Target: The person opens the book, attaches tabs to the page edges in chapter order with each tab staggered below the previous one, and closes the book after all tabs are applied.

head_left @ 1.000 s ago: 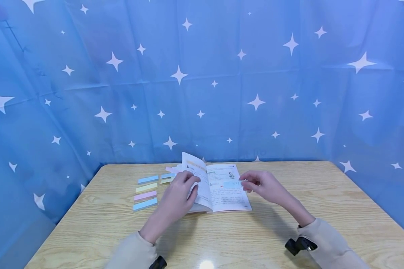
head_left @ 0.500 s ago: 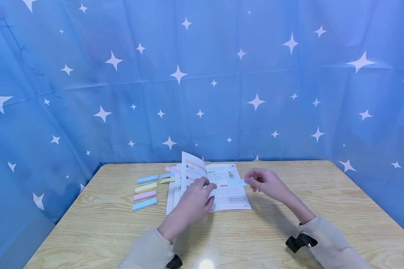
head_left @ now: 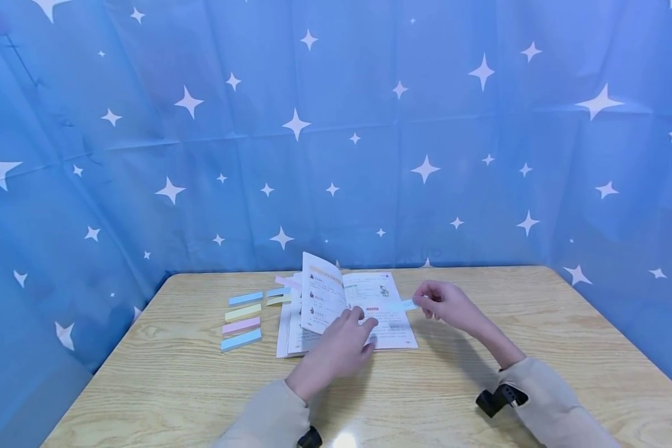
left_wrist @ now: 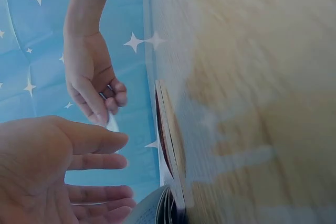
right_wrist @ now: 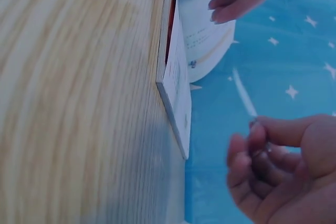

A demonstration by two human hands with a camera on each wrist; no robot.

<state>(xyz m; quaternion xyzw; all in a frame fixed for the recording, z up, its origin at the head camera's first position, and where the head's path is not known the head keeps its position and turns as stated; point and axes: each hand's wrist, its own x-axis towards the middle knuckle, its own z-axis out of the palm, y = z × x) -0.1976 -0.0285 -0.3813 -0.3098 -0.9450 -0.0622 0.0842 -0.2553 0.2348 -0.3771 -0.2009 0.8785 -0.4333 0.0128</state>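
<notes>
An open book (head_left: 389, 336) with printed pages lies on the table, and one of its left pages (head_left: 322, 292) stands partly raised. My left hand (head_left: 341, 345) hovers at or over the lower middle of the book with its fingers extended; whether it touches the paper cannot be told. In the left wrist view that hand's fingers look straight and hold nothing. At the book's right edge my right hand (head_left: 445, 305) pinches the end of a pale blue sticky note strip (right_wrist: 244, 95) between thumb and index finger. The right wrist view shows this strip standing off the page.
Left of the book lie sticky note pads: blue (head_left: 246, 298), yellow (head_left: 243, 312), pink (head_left: 241, 326) and another blue (head_left: 241, 340). Pink (head_left: 287, 283), blue (head_left: 278, 292) and yellow (head_left: 279, 300) strips stick out from the book's left side. A starry blue curtain (head_left: 358, 205) hangs behind the table.
My left hand has moved right from the raised page to the lower middle of the book. The right hand, still pinching the blue strip, has shifted slightly right.
</notes>
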